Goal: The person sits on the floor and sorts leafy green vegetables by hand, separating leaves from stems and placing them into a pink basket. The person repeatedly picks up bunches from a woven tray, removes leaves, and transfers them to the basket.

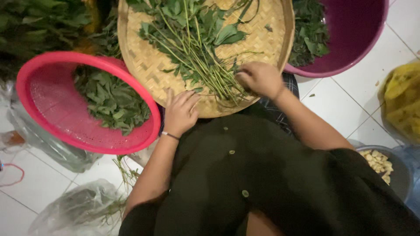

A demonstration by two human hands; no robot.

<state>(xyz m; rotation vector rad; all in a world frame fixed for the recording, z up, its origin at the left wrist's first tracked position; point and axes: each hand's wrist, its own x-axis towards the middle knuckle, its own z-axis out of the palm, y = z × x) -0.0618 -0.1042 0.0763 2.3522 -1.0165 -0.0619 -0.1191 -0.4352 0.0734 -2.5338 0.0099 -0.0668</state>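
Note:
A round woven bamboo tray point(267, 35) rests on my lap, holding a bunch of green leafy stems point(197, 48). My right hand point(260, 78) is closed around the lower ends of the stems near the tray's near rim. My left hand point(179, 111) lies on the tray's near edge, fingers slightly apart, holding nothing, close to the pink strainer.
A pink strainer basket point(48, 105) with plucked green leaves point(111, 100) sits at my left. A purple basin point(354, 35) with more leaves is at the upper right. A yellow bag point(402, 100) and a bowl of pale pieces point(378, 164) lie right; plastic bags point(74, 207) lie left on the white tiled floor.

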